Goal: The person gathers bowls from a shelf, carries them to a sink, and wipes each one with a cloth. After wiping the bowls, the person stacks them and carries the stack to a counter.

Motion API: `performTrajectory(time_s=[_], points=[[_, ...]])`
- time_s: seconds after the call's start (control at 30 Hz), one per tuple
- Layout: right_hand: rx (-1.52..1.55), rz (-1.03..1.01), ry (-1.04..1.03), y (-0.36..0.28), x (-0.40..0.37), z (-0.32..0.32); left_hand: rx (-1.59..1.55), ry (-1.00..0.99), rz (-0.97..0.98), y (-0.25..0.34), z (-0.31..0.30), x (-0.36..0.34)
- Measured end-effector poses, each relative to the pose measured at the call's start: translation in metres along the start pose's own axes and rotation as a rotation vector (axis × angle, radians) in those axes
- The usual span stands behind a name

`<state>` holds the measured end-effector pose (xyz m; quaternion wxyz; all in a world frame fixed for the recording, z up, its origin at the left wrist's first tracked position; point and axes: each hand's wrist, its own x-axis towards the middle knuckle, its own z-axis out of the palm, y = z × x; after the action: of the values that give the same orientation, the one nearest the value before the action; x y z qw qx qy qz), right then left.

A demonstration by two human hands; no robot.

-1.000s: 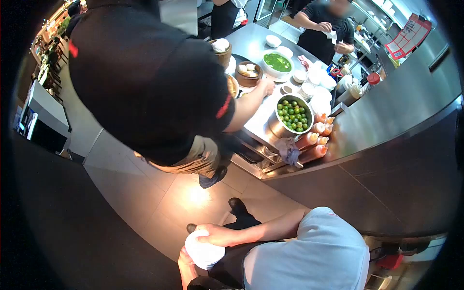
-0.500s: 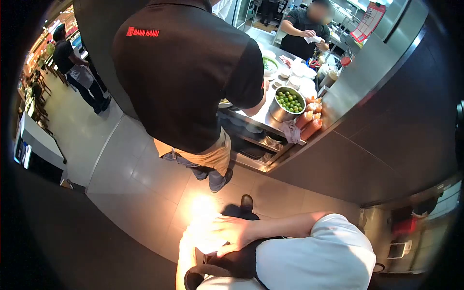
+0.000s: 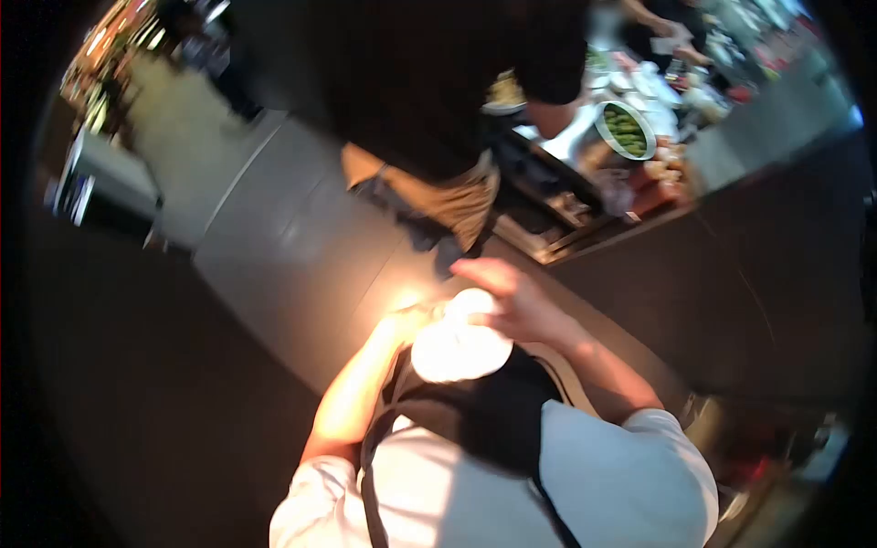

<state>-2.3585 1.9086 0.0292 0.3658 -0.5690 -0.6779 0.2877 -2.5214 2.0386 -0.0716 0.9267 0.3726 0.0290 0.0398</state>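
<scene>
A bright white object (image 3: 461, 353), rounded and washed out by glare, is in front of my dark apron. My left hand (image 3: 413, 323) is at its upper left, fingers closed at its edge and partly lost in the glare. My right hand (image 3: 513, 300) is at its upper right, with fingers stretched out and the thumb apart, beside a smaller white part (image 3: 473, 303). Whether the two white parts are one thing is too blown out to tell.
A person in dark clothes and a tan apron (image 3: 448, 201) stands just ahead. Right of them, a counter holds a metal pot of green items (image 3: 626, 131) and orange-red bottles (image 3: 660, 190). Another person's hands (image 3: 671, 41) are behind it. A dark wall (image 3: 731, 265) runs along the right.
The view has shifted and blurred. My right hand, earlier laid across the white object, has moved up to its right with fingers spread. More of the white object shows.
</scene>
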Motion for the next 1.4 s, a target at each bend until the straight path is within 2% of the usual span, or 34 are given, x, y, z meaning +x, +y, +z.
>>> performTrajectory(time_s=[0.03,0.1,0.23,0.37,0.5,0.6,0.8,1.03,1.27,1.37,1.4], points=[[0.048,0.044,-0.077,0.011,-0.001,0.003,0.009,-0.013,-0.03,-0.002,0.002,0.005],[0.376,0.205,-0.327,0.035,0.0,0.015,0.019,-0.031,-0.091,-0.01,0.003,0.008],[0.386,0.304,-0.135,0.037,-0.023,0.019,0.023,-0.021,-0.173,-0.022,0.002,0.0],[0.338,0.144,0.134,0.039,-0.037,0.019,0.002,0.008,-0.207,-0.033,0.0,-0.011],[0.331,0.116,0.217,0.038,-0.049,0.007,-0.031,0.065,-0.215,-0.04,0.005,-0.011],[0.408,0.262,0.225,0.037,-0.062,0.005,-0.046,0.076,-0.224,-0.047,0.008,-0.008],[0.297,0.35,0.342,0.031,-0.094,0.008,-0.082,0.036,-0.254,-0.061,0.019,0.006],[0.304,0.486,0.25,0.014,-0.135,0.004,-0.097,-0.026,-0.339,-0.088,0.042,0.018],[0.455,0.263,0.069,0.055,-0.169,-0.034,-0.088,0.001,-0.362,-0.133,0.066,0.037],[0.433,0.363,0.04,0.068,-0.192,-0.061,-0.116,-0.051,-0.383,-0.174,0.046,0.058],[0.388,0.355,0.027,0.074,-0.202,-0.072,-0.103,-0.063,-0.374,-0.172,0.068,0.079]])
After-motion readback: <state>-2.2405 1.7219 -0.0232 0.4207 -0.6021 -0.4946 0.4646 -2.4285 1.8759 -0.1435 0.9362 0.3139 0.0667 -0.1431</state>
